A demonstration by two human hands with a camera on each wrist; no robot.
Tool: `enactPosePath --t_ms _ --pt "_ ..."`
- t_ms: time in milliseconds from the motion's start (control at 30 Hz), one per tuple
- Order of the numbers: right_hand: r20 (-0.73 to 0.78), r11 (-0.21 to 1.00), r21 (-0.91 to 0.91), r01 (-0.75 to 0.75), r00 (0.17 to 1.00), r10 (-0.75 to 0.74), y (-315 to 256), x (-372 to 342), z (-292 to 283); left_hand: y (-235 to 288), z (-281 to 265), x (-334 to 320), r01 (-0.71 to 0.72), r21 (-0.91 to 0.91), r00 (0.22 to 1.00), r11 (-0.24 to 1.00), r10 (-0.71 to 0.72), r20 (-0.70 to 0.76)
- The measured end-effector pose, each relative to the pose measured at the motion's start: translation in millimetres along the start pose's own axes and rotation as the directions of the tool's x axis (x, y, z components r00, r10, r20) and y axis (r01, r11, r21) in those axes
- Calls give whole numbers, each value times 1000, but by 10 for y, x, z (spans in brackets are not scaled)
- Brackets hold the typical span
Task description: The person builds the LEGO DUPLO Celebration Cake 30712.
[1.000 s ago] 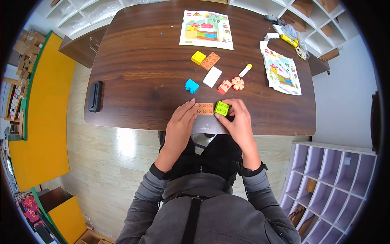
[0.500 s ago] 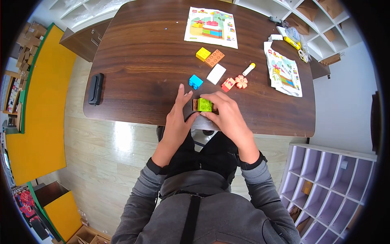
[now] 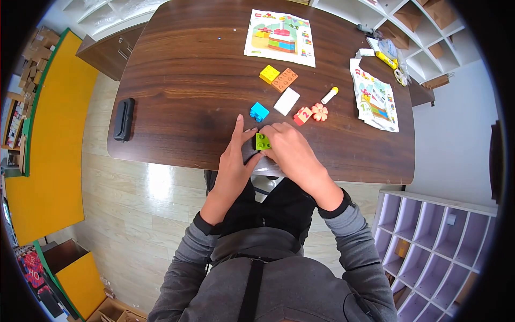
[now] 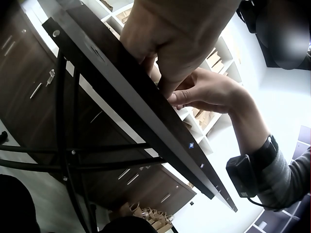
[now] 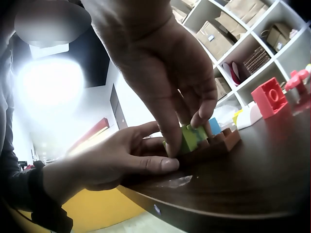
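Near the table's front edge, my right hand (image 3: 292, 153) pinches a lime-green toy brick (image 3: 262, 141) from above. In the right wrist view the green brick sits at the left end of a longer brown brick (image 5: 221, 147), whose bare studs show to the right. My left hand (image 3: 232, 161) holds the brown brick's left end, its thumb along the near side and other fingers behind. From the head view the brown brick is hidden under the hands. Just beyond them lies a blue brick (image 3: 259, 111). The left wrist view shows both hands meeting above the table edge, bricks hidden.
Farther back are a red brick numbered 2 (image 3: 302, 115), a coral flower (image 3: 319, 112), a white brick (image 3: 287, 101), a yellow brick (image 3: 269, 74), an orange-brown brick (image 3: 285, 80) and a candle piece (image 3: 330, 96). Two printed bags (image 3: 378, 102) and a black case (image 3: 124, 119) lie around them.
My right hand has carried the green brick left onto the brown brick and now leans over it. My left hand has shifted from lying over the brown brick's end to holding it.
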State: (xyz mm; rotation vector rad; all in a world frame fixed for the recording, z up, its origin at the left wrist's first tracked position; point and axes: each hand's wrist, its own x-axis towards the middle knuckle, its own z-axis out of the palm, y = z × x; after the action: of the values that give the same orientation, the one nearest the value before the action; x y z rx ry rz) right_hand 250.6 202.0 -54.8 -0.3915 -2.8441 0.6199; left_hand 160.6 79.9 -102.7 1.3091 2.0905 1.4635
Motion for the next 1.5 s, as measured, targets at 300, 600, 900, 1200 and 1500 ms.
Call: enactPosePath --t_ms 300,600,900,1200,1500 --pt "143 999 32 -9 990 4 49 107 -23 -15 -31 5 -80 44 996 996 79 33" --pt "199 987 114 -112 976 88 302 564 -568 -3 4 -14 -105 74 994 992 106 2" --pt "-21 994 -107 33 999 -36 1188 1012 -326 -6 -23 -4 -117 30 993 993 117 12" --pt "-61 978 -199 66 995 -79 1215 773 -370 3 -19 -5 -87 34 996 996 86 7" --pt "174 951 -20 309 938 -301 486 571 -354 18 -2 1 -91 53 996 994 91 6"
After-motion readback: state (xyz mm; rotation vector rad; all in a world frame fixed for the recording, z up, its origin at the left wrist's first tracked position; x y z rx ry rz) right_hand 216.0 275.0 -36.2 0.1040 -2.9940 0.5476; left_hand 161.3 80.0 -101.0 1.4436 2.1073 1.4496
